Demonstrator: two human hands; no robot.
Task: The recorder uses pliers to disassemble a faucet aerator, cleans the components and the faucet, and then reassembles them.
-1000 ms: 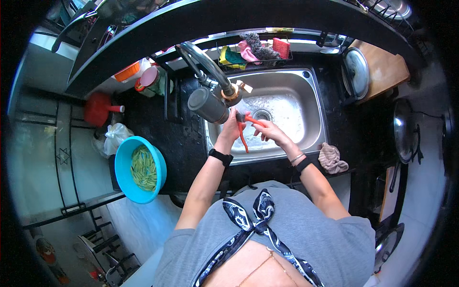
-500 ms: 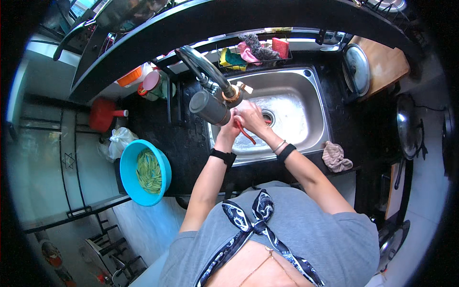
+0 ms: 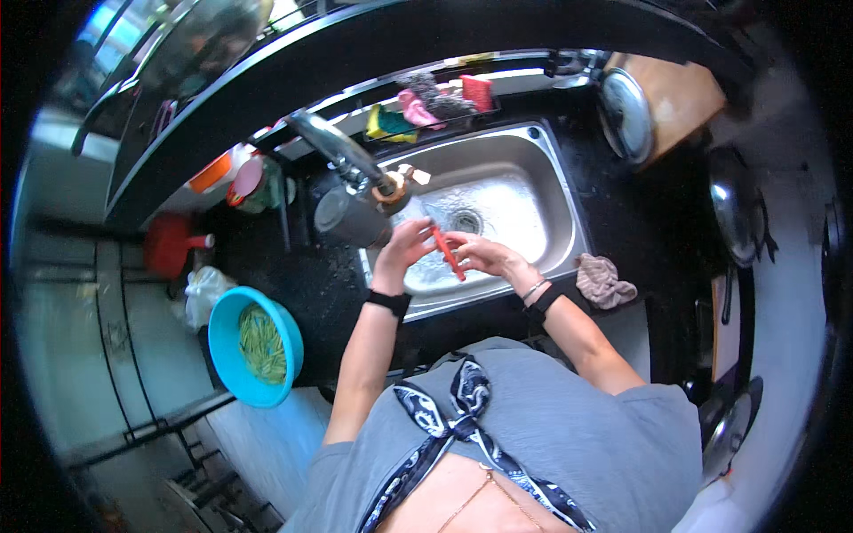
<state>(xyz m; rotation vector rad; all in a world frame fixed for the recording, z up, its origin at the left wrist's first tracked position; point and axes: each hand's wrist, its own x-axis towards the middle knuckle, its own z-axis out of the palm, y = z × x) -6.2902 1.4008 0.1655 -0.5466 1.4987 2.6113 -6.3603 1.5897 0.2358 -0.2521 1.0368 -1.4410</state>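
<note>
Both hands are over the steel sink [image 3: 524, 195]. My left hand [image 3: 410, 244], below the faucet [image 3: 333, 142] and beside its grey cylindrical attachment [image 3: 342, 215], grips a red-handled tool [image 3: 449, 253] whose exact kind I cannot make out. My right hand [image 3: 482, 256] holds the same tool from the other side with curled fingers. Water runs from the spout near my left fingers into the sink, where the drain [image 3: 465, 222] shows behind the tool.
A blue basin [image 3: 222, 355] of green pods and a white plastic bag [image 3: 203, 289] sit left. A rack of sponges [image 3: 386, 123] stands behind the sink, a board [image 3: 675, 107] and metal lid [image 3: 626, 115] back right. A cloth [image 3: 602, 282] lies by the sink's right corner.
The hands have turned the red tool and moved it slightly toward me, out from under the spout. My right hand has drawn down from it. The whole view has tilted and blurred somewhat.
</note>
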